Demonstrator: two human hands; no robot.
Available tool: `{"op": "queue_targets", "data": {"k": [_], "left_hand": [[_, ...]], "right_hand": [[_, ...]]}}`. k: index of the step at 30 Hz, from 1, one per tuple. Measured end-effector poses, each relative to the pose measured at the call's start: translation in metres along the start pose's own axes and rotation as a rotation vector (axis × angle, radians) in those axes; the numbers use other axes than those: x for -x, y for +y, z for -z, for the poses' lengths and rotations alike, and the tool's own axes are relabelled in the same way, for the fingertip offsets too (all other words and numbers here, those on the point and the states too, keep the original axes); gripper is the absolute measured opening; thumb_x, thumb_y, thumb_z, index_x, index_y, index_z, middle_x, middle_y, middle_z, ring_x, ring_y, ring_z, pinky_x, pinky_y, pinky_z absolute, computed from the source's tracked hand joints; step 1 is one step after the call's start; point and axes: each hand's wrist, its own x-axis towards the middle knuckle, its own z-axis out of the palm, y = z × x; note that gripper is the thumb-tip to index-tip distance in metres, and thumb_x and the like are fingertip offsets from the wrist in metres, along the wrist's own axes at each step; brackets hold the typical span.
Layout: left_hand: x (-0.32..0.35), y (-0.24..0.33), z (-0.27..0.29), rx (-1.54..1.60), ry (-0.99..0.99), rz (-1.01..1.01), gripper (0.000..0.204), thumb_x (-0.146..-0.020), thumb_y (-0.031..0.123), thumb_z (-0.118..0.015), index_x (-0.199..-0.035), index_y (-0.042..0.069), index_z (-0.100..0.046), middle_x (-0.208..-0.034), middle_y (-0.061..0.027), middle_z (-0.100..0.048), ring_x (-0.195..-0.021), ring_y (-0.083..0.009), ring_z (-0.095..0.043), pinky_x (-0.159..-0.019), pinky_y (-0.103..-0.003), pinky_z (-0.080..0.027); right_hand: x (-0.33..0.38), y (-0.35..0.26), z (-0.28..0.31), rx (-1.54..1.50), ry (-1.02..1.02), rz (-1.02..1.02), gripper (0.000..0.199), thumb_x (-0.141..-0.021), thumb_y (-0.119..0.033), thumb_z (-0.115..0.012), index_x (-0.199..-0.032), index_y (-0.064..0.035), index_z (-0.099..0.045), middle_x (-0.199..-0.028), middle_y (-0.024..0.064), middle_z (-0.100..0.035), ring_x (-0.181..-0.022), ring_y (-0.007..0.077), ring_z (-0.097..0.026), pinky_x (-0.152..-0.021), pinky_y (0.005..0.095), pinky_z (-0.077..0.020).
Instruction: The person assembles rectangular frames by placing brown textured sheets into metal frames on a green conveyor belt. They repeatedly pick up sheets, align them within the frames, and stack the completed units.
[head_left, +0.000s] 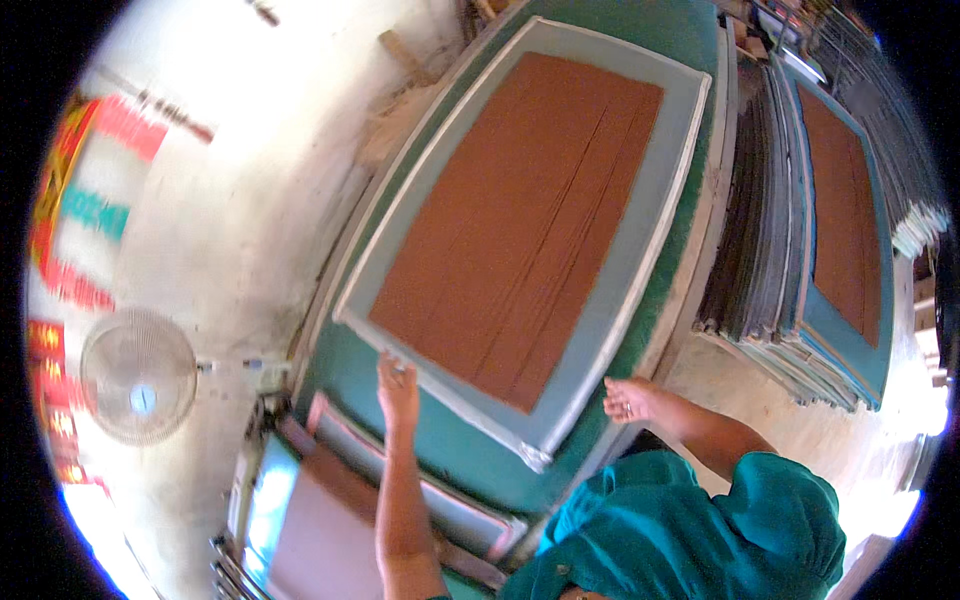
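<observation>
A large rectangular framed screen (pixel 618 330) with a pale rim lies on a green table. Covering its middle is a brown sheet or layer (pixel 520 220) with several long creases toward its right side. My left hand (pixel 397 392) reaches to the screen's near rim, close to its left corner, fingers stretched forward; whether they touch the rim I cannot tell. To the right of the screen's near right corner, my right hand (pixel 630 399) hovers with its fingers extended and apart, holding nothing visible.
The green table (pixel 345 385) runs away from me. Beneath my left forearm is another pink-edged frame (pixel 400 470). A stack of framed screens (pixel 765 230) stands at right, its outermost one bearing brown material (pixel 840 220). A fan (pixel 138 375) is by the left wall.
</observation>
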Motion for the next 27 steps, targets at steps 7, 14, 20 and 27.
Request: {"op": "queue_targets", "data": {"k": [7, 14, 20, 27], "left_hand": [[-0.280, -0.037, -0.020, -0.486, -0.185, 0.033, 0.056, -0.088, 0.022, -0.051, -0.133, -0.005, -0.032, -0.134, -0.0239, -0.039, -0.125, -0.0365, -0.037, -0.105, -0.039, -0.029], [-0.351, -0.095, -0.071, -0.618, -0.213, 0.131, 0.057, -0.095, 0.042, -0.028, -0.127, -0.005, -0.039, -0.130, -0.0250, -0.041, -0.122, -0.0399, -0.037, -0.103, -0.044, -0.029], [-0.317, -0.088, -0.070, -0.540, -0.233, 0.070, 0.061, -0.096, 0.047, -0.025, -0.097, -0.005, -0.056, -0.090, -0.0252, -0.059, -0.090, -0.0439, -0.054, -0.078, -0.049, -0.042], [-0.066, -0.002, -0.073, 0.508, -0.433, 0.637, 0.055, -0.090, 0.055, -0.040, -0.089, 0.004, -0.061, -0.075, -0.0095, -0.059, -0.062, -0.0204, -0.056, -0.054, -0.032, -0.044]], "right_hand": [[-0.021, -0.077, -0.015, -0.165, 0.029, -0.276, 0.053, -0.080, -0.037, -0.064, -0.112, 0.0028, -0.049, -0.105, 0.0205, -0.058, -0.084, 0.0287, -0.062, -0.077, 0.0420, -0.0531], [0.015, -0.113, -0.024, 0.417, 0.346, 0.050, 0.057, -0.075, -0.056, -0.065, -0.068, 0.0006, -0.062, -0.065, 0.0119, -0.063, -0.060, 0.0176, -0.065, -0.053, 0.0286, -0.0542], [-0.006, -0.077, 0.066, 0.396, 0.731, 0.494, 0.052, -0.079, -0.061, -0.054, -0.074, -0.0093, -0.057, -0.062, 0.0011, -0.059, -0.055, 0.0133, -0.057, -0.049, 0.0297, -0.0471], [0.129, -0.075, 0.205, -0.377, 0.562, 0.450, 0.058, -0.087, -0.062, -0.038, -0.098, -0.0071, -0.055, -0.071, 0.0063, -0.056, -0.054, 0.0175, -0.055, -0.047, 0.0327, -0.0462]]}}
